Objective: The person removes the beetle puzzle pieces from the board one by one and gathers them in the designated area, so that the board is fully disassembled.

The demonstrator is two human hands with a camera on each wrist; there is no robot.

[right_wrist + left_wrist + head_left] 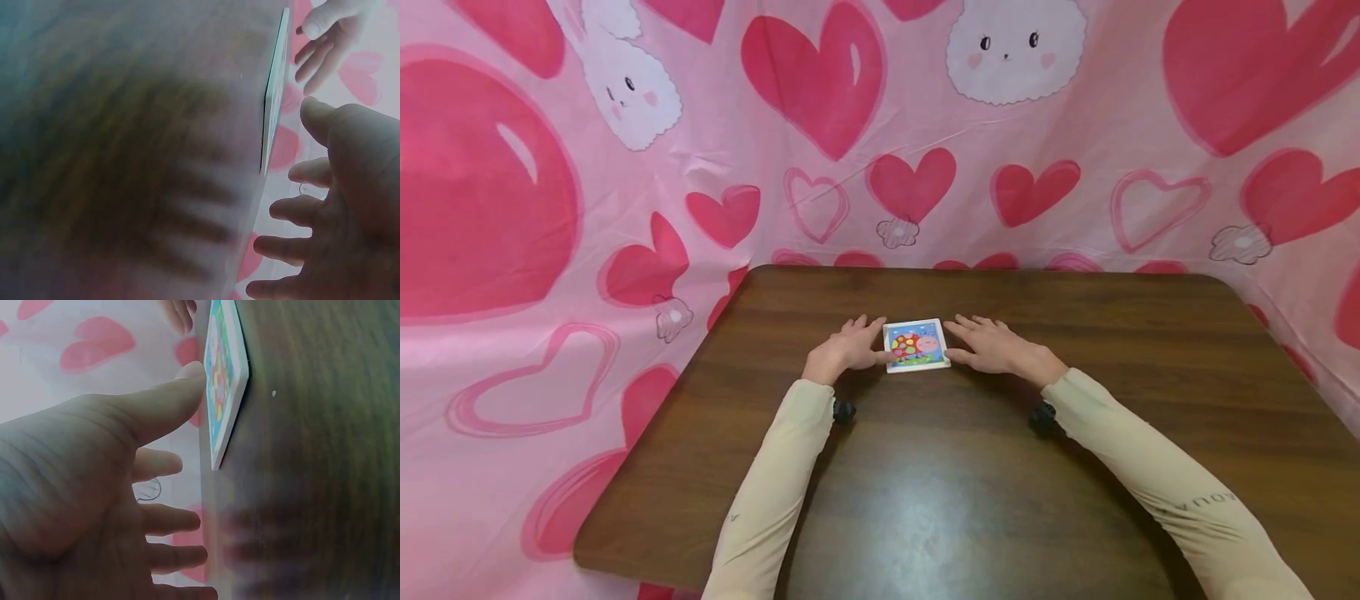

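Observation:
A small square picture board (917,342) with a white border lies flat on the brown table. Its picture is a red ladybug with coloured spots and a pink face on a blue and green ground. At the board's left side is my left hand (852,344), fingers spread, its thumb overlapping the lower left edge in the head view. In the left wrist view, that thumb's tip (195,370) comes right up to the board's face (219,381). My right hand (992,345) stretches out along the right side, thumb (317,115) close to the border and fingers extended.
The wood-grain table (925,483) has rounded corners, and its far edge runs along a pink cloth (820,200) printed with hearts and rabbits. Dark wrist cameras (844,412) sit under both cream sleeves (782,475).

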